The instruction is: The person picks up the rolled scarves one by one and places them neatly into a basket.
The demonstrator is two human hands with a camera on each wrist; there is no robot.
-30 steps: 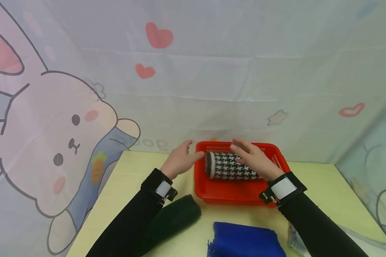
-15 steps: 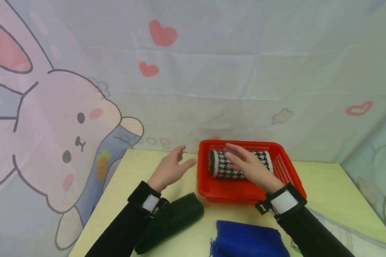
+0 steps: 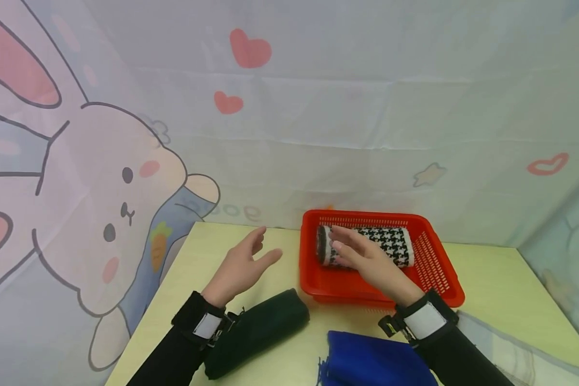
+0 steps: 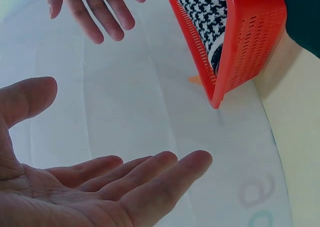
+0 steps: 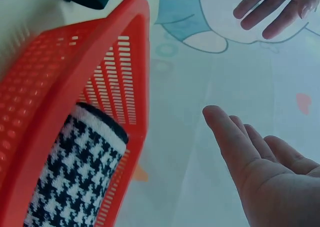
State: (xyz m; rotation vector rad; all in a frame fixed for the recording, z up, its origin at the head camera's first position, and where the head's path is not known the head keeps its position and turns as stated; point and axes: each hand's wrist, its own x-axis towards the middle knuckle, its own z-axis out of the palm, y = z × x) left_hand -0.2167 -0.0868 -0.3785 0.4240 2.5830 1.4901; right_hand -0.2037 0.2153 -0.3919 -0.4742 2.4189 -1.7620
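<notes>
A black-and-white houndstooth cloth roll [image 3: 394, 245] lies in the back part of a red plastic basket [image 3: 335, 287]. My right hand [image 3: 377, 262] hovers over the basket, in front of the roll, fingers extended and holding nothing. In the right wrist view, that hand [image 5: 272, 172] is apart from the basket and the roll [image 5: 75, 172]. My left hand [image 3: 236, 271] is raised over the table, left of the basket, with its fingers and thumb spread. Its palm [image 4: 75, 194] has nothing in it in the left wrist view.
A dark green folded cloth [image 3: 260, 332] lies before the basket at the left. Beside it is a blue folded cloth [image 3: 366, 359] with fringe. A pale cloth [image 3: 516, 348] lies at the right, partly behind my sleeve. A printed curtain [image 3: 318, 134] hangs behind the table.
My left hand has moved left and down, away from the basket. My right hand has shifted slightly left and down, uncovering the roll's right end. The view has shifted a little.
</notes>
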